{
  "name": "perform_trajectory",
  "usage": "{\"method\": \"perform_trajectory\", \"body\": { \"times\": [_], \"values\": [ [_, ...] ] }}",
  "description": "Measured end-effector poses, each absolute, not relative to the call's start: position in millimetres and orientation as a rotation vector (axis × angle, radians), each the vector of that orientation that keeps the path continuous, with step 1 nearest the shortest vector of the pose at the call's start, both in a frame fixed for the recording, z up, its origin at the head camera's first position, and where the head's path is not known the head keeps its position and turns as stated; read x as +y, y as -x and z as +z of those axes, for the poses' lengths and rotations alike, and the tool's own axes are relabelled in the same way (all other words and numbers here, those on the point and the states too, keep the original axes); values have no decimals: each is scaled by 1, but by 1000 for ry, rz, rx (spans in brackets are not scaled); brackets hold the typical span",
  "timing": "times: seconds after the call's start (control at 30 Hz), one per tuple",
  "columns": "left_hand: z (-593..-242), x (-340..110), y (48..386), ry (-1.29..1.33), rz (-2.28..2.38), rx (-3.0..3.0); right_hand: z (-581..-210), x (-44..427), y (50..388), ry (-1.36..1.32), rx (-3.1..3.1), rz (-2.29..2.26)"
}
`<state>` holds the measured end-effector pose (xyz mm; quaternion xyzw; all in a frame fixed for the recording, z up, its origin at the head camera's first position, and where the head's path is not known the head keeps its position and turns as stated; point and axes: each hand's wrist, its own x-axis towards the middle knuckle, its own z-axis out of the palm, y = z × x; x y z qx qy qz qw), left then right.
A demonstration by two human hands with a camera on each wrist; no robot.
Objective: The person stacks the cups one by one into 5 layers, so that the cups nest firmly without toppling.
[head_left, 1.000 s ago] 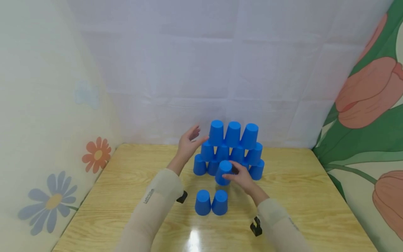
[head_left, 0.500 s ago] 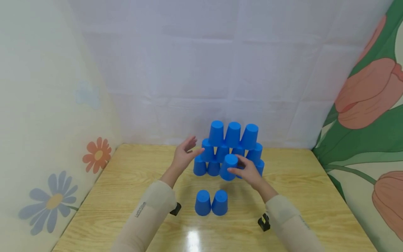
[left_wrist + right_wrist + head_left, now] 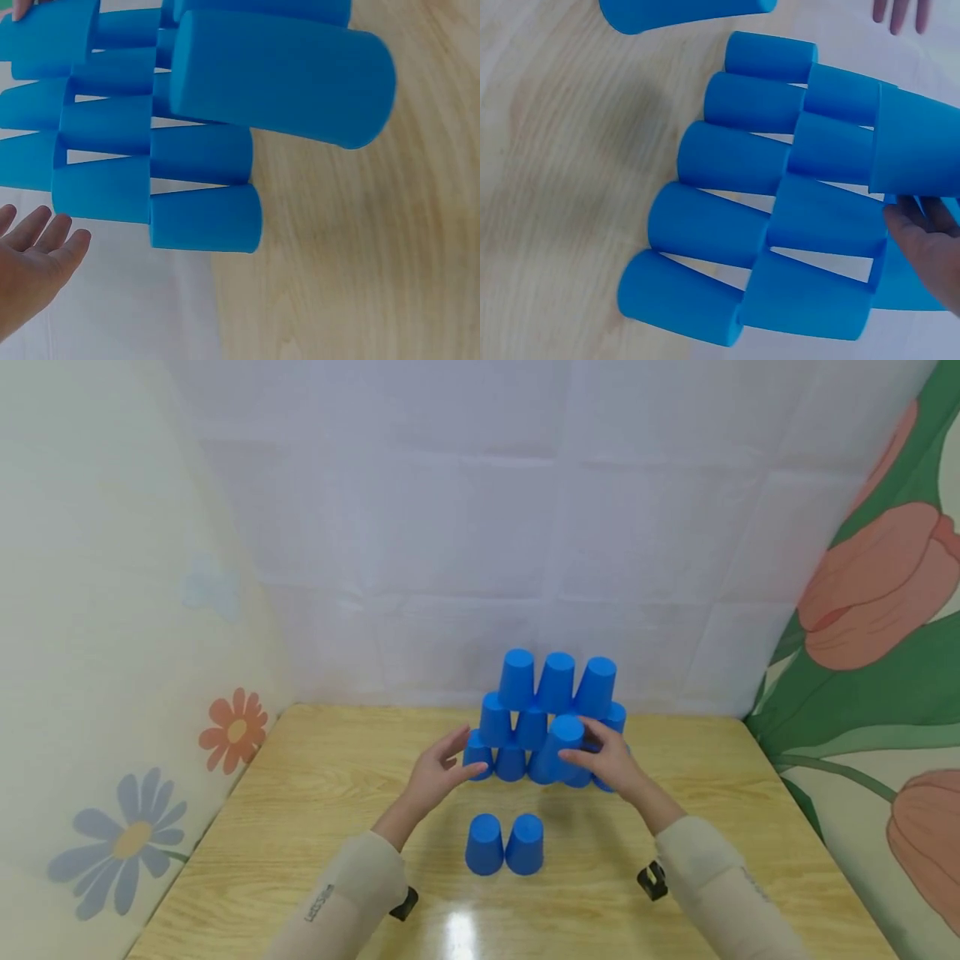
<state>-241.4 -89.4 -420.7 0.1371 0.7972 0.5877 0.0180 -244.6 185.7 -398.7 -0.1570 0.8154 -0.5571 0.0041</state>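
My right hand [image 3: 611,764] grips an upside-down blue cup [image 3: 564,743] by its side. In the head view it is in front of a three-tier wall of blue cups [image 3: 517,681], hiding part of the middle and bottom rows. The held cup [image 3: 919,142] also shows in the right wrist view, with my thumb and fingers [image 3: 911,225] against its side. My left hand [image 3: 438,772] holds nothing and is by the wall's lower left end, fingers spread. In the left wrist view, the left hand [image 3: 37,259] is apart from the cups.
Two more upside-down blue cups [image 3: 484,845] stand side by side on the wooden table [image 3: 337,760], nearer to me than the wall of cups. A white cloth backdrop [image 3: 420,527] hangs behind the table. Flower-patterned panels [image 3: 862,610] flank it.
My right hand has carried the cup rightward and slightly up, across the front of the wall. My left hand has drawn down and a little left. The stacked cups have stayed put.
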Motion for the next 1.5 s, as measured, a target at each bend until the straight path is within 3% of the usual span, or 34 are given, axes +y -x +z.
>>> {"method": "perform_trajectory", "body": {
  "times": [0.37,0.67,0.77,0.97,1.33,1.5],
  "values": [
    [-448,-91,214,-425,1818,2453,-363,186,226,573,2616,-1698],
    [-440,-86,186,-489,1713,2354,-344,190,229,537,2656,-1643],
    [-452,-85,186,-502,1693,2366,-333,188,226,526,2663,-1645],
    [-484,-86,192,-523,1682,2406,-341,193,247,547,2696,-1662],
    [-463,-80,174,-420,1709,2371,-325,190,263,555,2736,-1711],
    [-473,-80,177,-398,1727,2361,-313,190,267,510,2720,-1758]
  ]
}}
